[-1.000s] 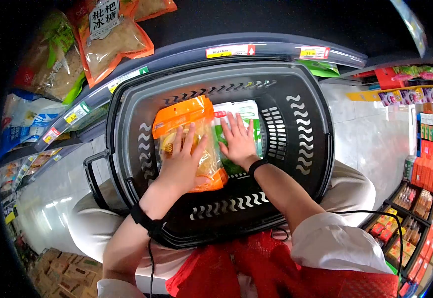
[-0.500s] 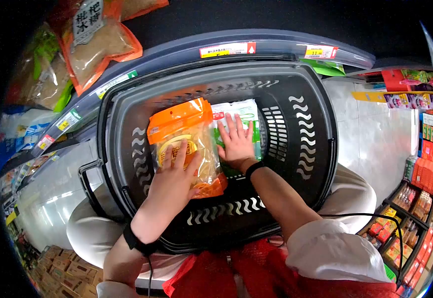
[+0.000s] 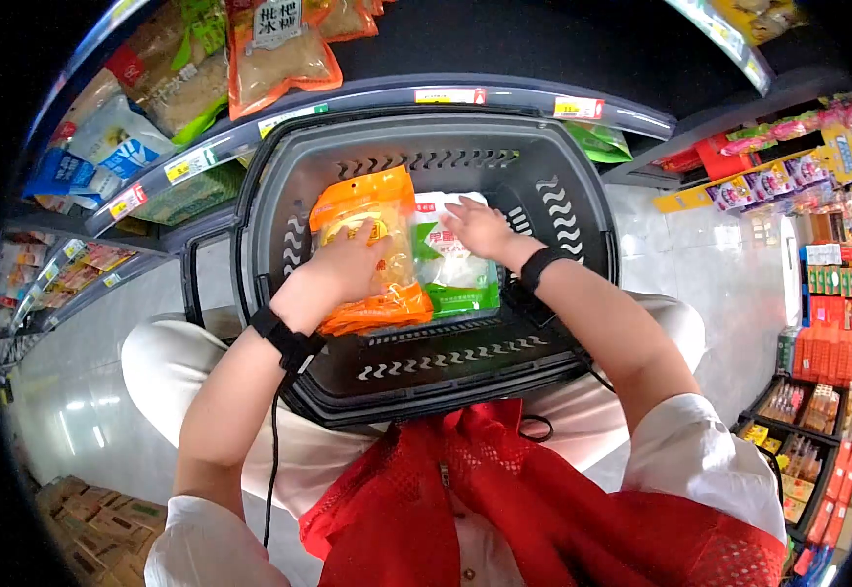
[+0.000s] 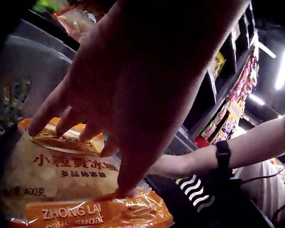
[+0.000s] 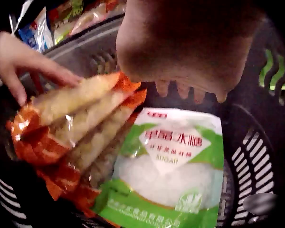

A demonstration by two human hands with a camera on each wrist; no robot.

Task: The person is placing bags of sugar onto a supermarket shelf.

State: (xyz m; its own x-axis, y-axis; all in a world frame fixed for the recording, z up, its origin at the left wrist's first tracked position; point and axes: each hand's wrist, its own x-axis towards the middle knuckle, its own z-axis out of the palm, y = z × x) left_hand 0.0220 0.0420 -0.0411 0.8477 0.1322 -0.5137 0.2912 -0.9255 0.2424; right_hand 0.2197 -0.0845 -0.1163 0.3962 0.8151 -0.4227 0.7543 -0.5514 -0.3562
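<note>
Orange-and-clear bags of small-grain yellow rock sugar (image 3: 399, 286) lie layered in the left half of a black plastic shopping basket (image 3: 426, 137), at the centre of the head view. The left hand (image 3: 343, 269) rests on the top one, its fingers spread across the printed front and its thumb near the orange lower end; it presses on the bag without wrapping round it. Just beside, towards the right of the frame, a green-and-white bag of single-crystal rock sugar (image 3: 453, 266) lies with its printed front facing up. The right hand (image 3: 483, 230) is over that bag's upper right part, fingers extended and holding nothing; whether the fingertips touch the bag cannot be told.

Black bands (image 3: 289, 338) circle both wrists. The person wears a red mesh vest (image 3: 377, 499) and pale trousers (image 3: 167, 367), with one knee on each side of the basket.

Across the top of the frame runs a dark shelf (image 3: 504, 49) edged with price labels (image 3: 450, 96). Orange-edged loquat rock sugar bags (image 3: 279, 73) stand on it at upper left, near a blue-and-white bag (image 3: 113, 152). Brown packages (image 3: 103, 533) fill the lower left corner, and black crates (image 3: 803, 440) of packaged goods stand at lower right, beyond the grey tiled floor (image 3: 729, 323).
</note>
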